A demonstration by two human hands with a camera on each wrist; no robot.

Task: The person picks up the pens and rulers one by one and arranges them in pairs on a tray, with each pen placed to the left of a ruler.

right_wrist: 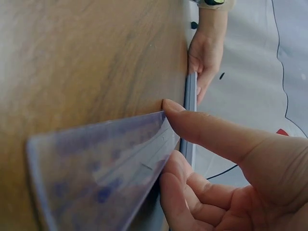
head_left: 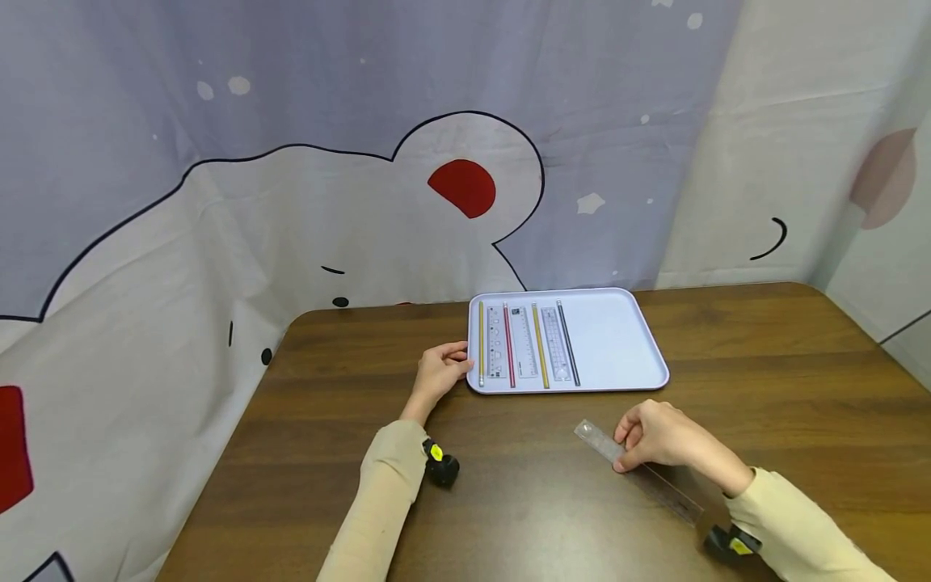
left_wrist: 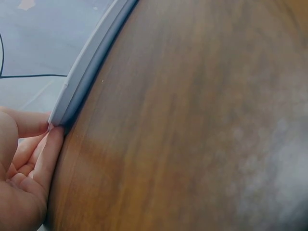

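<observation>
At the left side of a white tray (head_left: 618,343), my left hand (head_left: 436,373) pinches the rim between thumb and fingers, as the left wrist view shows up close. My right hand (head_left: 660,435) holds a transparent plastic ruler (head_left: 598,441) near its middle, thumb on one edge and fingers on the other. This ruler slants in front of the tray, low over the table. In the tray's left half, pencils and transparent rulers lie side by side by turns: a yellow pencil (head_left: 481,343), a ruler (head_left: 497,343), a red pencil (head_left: 508,343), and so on to a black pencil (head_left: 569,343).
The brown wooden table (head_left: 509,493) extends around the tray on its left, right and front. Behind it hangs a printed cloth (head_left: 327,210) with a cartoon bear. Small black cameras (head_left: 440,469) are strapped to both wrists over beige sleeves.
</observation>
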